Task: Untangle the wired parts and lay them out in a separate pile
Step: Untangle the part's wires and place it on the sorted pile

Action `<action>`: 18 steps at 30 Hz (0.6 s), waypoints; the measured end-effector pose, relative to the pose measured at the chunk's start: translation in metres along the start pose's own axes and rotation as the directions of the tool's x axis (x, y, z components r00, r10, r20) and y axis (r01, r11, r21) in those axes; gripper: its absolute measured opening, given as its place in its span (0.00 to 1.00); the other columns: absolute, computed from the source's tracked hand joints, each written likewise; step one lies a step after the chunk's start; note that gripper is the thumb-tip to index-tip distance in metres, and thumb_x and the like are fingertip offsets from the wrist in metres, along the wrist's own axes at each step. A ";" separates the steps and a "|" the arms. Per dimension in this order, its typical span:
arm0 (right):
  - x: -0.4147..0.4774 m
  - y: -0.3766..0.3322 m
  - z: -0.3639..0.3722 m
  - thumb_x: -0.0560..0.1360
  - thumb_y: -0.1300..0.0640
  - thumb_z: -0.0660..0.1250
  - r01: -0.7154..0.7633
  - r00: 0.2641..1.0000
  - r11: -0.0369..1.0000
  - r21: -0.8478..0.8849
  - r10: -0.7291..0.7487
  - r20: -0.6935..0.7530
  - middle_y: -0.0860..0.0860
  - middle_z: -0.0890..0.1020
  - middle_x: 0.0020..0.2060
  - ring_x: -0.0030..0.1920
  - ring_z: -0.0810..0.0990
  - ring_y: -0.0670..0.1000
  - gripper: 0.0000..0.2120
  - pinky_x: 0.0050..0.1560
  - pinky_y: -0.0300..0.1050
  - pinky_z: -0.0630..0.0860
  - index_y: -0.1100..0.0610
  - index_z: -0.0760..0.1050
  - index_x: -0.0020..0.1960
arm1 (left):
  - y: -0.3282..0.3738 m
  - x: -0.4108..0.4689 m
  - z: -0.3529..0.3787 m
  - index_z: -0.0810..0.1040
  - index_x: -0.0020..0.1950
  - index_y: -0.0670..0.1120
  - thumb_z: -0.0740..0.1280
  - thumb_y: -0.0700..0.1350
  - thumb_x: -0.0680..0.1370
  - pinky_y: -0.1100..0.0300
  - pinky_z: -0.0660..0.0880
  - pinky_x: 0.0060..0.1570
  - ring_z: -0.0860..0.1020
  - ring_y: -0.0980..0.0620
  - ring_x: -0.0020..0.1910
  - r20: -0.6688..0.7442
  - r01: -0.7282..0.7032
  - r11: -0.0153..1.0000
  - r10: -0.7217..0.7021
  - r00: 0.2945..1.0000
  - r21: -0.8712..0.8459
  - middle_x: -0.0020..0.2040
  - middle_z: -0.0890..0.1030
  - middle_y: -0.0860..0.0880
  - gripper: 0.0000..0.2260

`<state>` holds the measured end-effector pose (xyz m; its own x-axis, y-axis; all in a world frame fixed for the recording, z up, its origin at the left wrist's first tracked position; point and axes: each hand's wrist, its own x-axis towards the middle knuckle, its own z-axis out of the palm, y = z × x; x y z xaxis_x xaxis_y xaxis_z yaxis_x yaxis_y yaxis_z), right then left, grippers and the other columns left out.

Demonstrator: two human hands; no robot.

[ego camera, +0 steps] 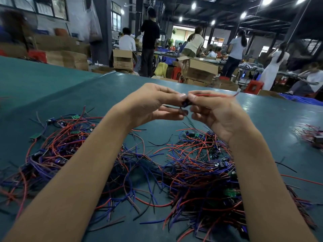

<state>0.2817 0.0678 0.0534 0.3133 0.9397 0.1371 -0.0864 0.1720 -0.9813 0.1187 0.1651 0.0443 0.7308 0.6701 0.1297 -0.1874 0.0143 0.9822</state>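
Note:
Both hands are raised above the green table (pixel 201 119), fingertips meeting on one small dark wired part (pixel 185 104). My left hand (pixel 153 105) pinches its left side, and my right hand (pixel 215 112) pinches its right side. A red wire (pixel 215 95) runs from it to the right, past my right hand; a thin dark wire hangs down between the hands. Beneath my arms lies a large tangle of red, blue and black wires with small green boards (pixel 195 173). A looser spread of the same wired parts (pixel 57 145) lies to the left.
A further small heap of wired parts (pixel 311 137) sits at the table's right edge. Beyond the far edge stand cardboard boxes (pixel 199 70), red stools (pixel 253 86) and several people at other benches.

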 end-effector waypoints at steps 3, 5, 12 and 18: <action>0.003 0.000 -0.014 0.76 0.68 0.70 -0.046 0.987 0.997 0.058 0.055 -0.152 0.57 0.84 0.32 0.30 0.83 0.47 0.02 0.32 0.39 0.81 0.64 0.80 0.45 | 0.002 -0.002 -0.002 0.82 0.54 0.35 0.73 0.43 0.77 0.54 0.83 0.44 0.85 0.36 0.52 0.021 0.026 0.999 -0.026 0.999 -0.023 0.53 0.85 0.35 0.11; 0.004 0.001 -0.026 0.76 0.70 0.69 -0.049 0.955 0.997 0.054 0.063 -0.291 0.59 0.84 0.32 0.31 0.84 0.51 0.02 0.32 0.41 0.82 0.67 0.78 0.44 | 0.007 -0.004 -0.013 0.83 0.54 0.37 0.72 0.46 0.79 0.52 0.84 0.44 0.85 0.38 0.51 -0.017 0.044 0.994 -0.043 0.999 0.095 0.52 0.85 0.37 0.12; 0.010 0.019 -0.070 0.77 0.74 0.63 -0.351 0.818 0.868 -0.350 0.103 -0.566 0.62 0.78 0.37 0.35 0.80 0.59 0.06 0.33 0.49 0.84 0.67 0.75 0.44 | 0.000 -0.012 -0.082 0.85 0.52 0.40 0.73 0.44 0.78 0.45 0.82 0.53 0.85 0.40 0.48 -0.454 0.429 0.413 -0.042 0.890 0.803 0.47 0.86 0.39 0.08; 0.000 0.015 -0.063 0.71 0.69 0.58 -0.441 0.879 0.516 -0.734 0.083 -0.470 0.65 0.82 0.40 0.37 0.82 0.64 0.11 0.51 0.65 0.83 0.57 0.75 0.46 | -0.014 -0.024 -0.100 0.84 0.60 0.49 0.80 0.47 0.71 0.59 0.78 0.48 0.84 0.47 0.53 -0.456 0.516 0.070 -0.376 0.806 0.854 0.50 0.85 0.49 0.18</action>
<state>0.3402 0.0516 0.0304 0.7125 0.7012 -0.0239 0.5117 -0.5427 -0.6661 0.0385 0.2229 0.0138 0.3604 0.8735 -0.3271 0.9242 -0.2870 0.2520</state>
